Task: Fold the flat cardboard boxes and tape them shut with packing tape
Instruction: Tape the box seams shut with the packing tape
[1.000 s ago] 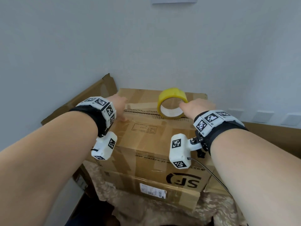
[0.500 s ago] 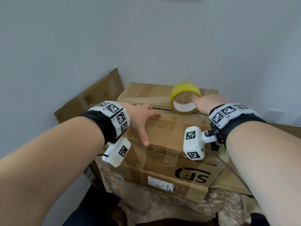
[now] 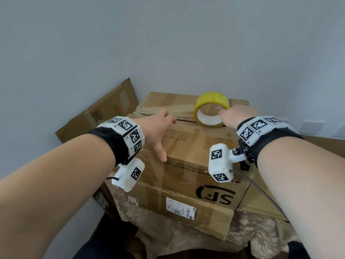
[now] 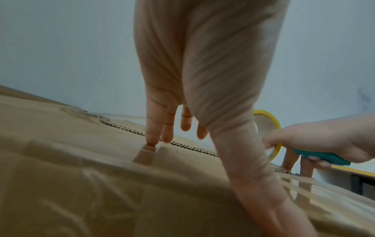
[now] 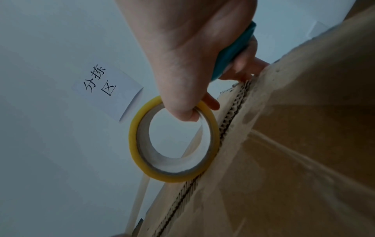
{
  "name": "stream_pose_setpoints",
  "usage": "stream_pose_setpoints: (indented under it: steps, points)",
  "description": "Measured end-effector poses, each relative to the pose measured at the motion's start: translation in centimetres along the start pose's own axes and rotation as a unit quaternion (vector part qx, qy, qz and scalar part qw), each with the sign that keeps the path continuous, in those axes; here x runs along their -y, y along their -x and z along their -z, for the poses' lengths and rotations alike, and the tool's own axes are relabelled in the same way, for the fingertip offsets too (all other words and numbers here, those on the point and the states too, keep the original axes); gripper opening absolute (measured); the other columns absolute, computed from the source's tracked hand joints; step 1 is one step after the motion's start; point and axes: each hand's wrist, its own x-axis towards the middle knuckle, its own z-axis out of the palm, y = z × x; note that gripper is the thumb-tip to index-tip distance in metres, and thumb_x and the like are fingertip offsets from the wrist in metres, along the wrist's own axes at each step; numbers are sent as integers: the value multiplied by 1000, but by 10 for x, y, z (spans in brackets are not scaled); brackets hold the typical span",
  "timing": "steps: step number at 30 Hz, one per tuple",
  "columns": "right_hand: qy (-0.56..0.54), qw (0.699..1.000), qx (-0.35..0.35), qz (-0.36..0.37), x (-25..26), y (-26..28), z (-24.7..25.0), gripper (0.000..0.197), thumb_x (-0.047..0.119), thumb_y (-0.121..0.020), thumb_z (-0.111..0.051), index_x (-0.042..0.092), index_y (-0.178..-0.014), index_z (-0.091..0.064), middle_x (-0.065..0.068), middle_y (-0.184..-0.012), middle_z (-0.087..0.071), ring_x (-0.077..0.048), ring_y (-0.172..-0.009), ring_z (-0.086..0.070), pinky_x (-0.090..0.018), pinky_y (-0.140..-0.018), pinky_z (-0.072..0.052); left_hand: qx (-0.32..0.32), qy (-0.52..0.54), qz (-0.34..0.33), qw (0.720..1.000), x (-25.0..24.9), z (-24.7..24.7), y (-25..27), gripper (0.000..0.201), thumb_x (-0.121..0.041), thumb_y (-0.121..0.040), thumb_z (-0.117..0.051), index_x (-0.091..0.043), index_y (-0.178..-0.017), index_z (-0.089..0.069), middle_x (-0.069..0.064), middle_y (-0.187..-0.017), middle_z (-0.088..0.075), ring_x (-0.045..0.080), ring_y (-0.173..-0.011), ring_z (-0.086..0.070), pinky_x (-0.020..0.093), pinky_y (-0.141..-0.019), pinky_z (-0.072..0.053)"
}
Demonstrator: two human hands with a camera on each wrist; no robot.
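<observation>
Tape [image 3: 211,109] stands pinched in the right hand [image 3: 236,114] at the seam's [image 3: 186,119] right end; flat left hand [image 3: 158,128] presses the box [image 3: 186,146] leftward along it.

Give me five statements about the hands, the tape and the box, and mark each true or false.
1. The right hand pinches the yellow tape roll. True.
2. The tape roll lies flat on its side. False: it stands on edge on the box, at the seam.
3. The left hand rests on the box top with straight fingers. True.
4. The right hand also holds a teal tool. True.
5. The left hand grips the tape roll. False: it holds nothing and is apart from the roll.
</observation>
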Motion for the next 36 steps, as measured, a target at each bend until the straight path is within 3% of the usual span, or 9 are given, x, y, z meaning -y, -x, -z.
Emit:
stream_pose_setpoints:
  steps: [4,8,12,16,18,21,25,30,36]
  points:
    - [1,1000,-4,3,0,0,0,49,50,-93,-35,8,-83,-59,-6,-66,-57,-22,-62,-53,-30,-61,-40,-24,50,6,998,6,-6,5,106,-54,-45,-86,-19,-128,-30,-3,-130,-26,19,-103,-48,38,-94,-47]
    - [-7,1000,-10,10,-5,-2,3,44,49,-90,-41,12,-72,-56,-5,-65,-55,-21,-59,-51,-27,-52,-33,-11,50,9,999,6,0,4,110,-53,-50,-85,-19,-136,-27,-1,-136,-22,23,-119,-43,40,-101,-42]
    - [-13,1000,-17,21,-12,-4,6,45,55,-87,-44,13,-78,-56,-5,-72,-57,-21,-62,-53,-27,-51,-32,-78,-28,35,996,-1,1,-1,134,-62,-50,-81,-23,-150,-2,5,-147,-15,26,-135,-25,44,-109,-32]
    - [-14,999,-23,31,-12,-8,5,47,56,-85,-44,12,-75,-56,-6,-73,-58,-22,-63,-54,-27,-53,-35,-183,-78,68,978,-8,8,-9,106,-63,-51,-80,-17,-131,-28,5,-125,-33,23,-117,-37,39,-93,-46]
    - [-10,999,-22,40,-13,-9,6,48,56,-86,-43,12,-72,-57,-6,-72,-60,-22,-64,-56,-28,-54,-36,-202,-123,73,969,-14,14,-15,99,-59,-52,-82,-17,-125,-30,3,-122,-36,22,-113,-40,38,-90,-47]
    - [3,999,-22,49,-14,-9,8,50,56,-87,-42,11,-72,-61,-6,-71,-61,-21,-61,-56,-27,-52,-34,-162,-155,76,972,-21,24,-30,115,-52,-51,-86,-18,-140,-20,2,-139,-33,24,-129,-33,45,-103,-38]
    - [32,995,-77,59,-10,-5,11,36,47,-84,-46,16,-89,-63,-8,-90,-63,-24,-70,-56,-25,-52,-32,2,-100,86,991,-25,38,-47,131,-34,-56,-90,-21,-151,-1,3,-155,-22,26,-145,-11,51,-111,-26]
    - [20,972,-145,186,-10,7,24,7,25,-84,-54,22,-90,-51,-7,-98,-62,-32,-92,-60,-31,-69,-40,112,-143,61,981,-40,50,-55,104,-28,-70,-83,-21,-151,-18,1,-147,-41,23,-132,-41,35,-103,-36]
    - [62,960,-176,210,-31,7,48,21,14,-82,-57,19,-103,-54,-8,-100,-60,-32,-92,-57,-32,-68,-37,124,-181,63,974,-41,49,-65,99,-33,-68,-83,-22,-148,-26,-3,-144,-43,21,-129,-44,37,-102,-37]
